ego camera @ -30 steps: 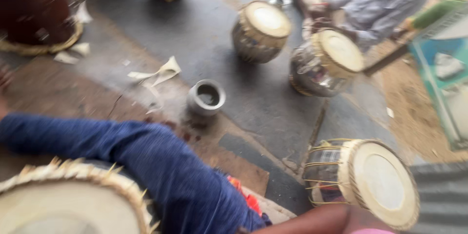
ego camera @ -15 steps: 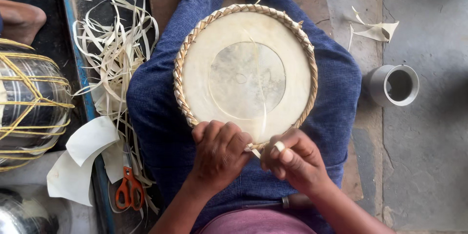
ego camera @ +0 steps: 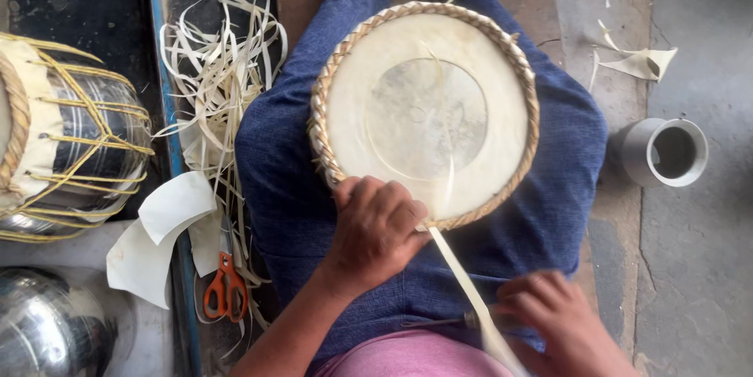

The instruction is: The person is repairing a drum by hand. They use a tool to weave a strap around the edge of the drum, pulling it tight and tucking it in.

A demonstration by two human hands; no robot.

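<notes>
Drumhead: round pale skin disc (ego camera: 427, 110) with a darker see-through circle at its middle, lying flat on the lap of a person seated cross-legged in blue trousers (ego camera: 290, 181), centre of view.
Rim: braided straw-coloured lacing (ego camera: 321, 122) runs all round the disc edge; weave looks even on the far and left arcs.
Left hand: (ego camera: 376, 228) closed over the near edge of the drumhead, fingers curled on the braid, pinning it at the spot where the strip enters.
Strip: long flat pale strip (ego camera: 463, 283) runs from the near rim down and right toward the right hand; it looks taut and straight.
Right hand: (ego camera: 561, 322) low at the near right, fingers bent around the strip's lower end together with a thin dark tool (ego camera: 439, 320); exact grip partly out of frame.
Left of lap: loose heap of cut strips (ego camera: 220, 71) on a dark mat, orange-handled scissors (ego camera: 225, 287) near it, white paper scraps (ego camera: 169, 220) beside.
Far left: laced drum body (ego camera: 70, 149) with yellow cord; shiny metal shell (ego camera: 47, 326) near left corner.
Right: small grey cup (ego camera: 667, 153) on the floor, well apart from the drumhead; a torn scrap (ego camera: 639, 59) beyond it.
Doing it well (judgement): keep the left thumb hard on the last crossing so the braid cannot slacken; pull the strip flat, not twisted, in line with the rim; even tension matters more than speed, since a kinked strip may split.
</notes>
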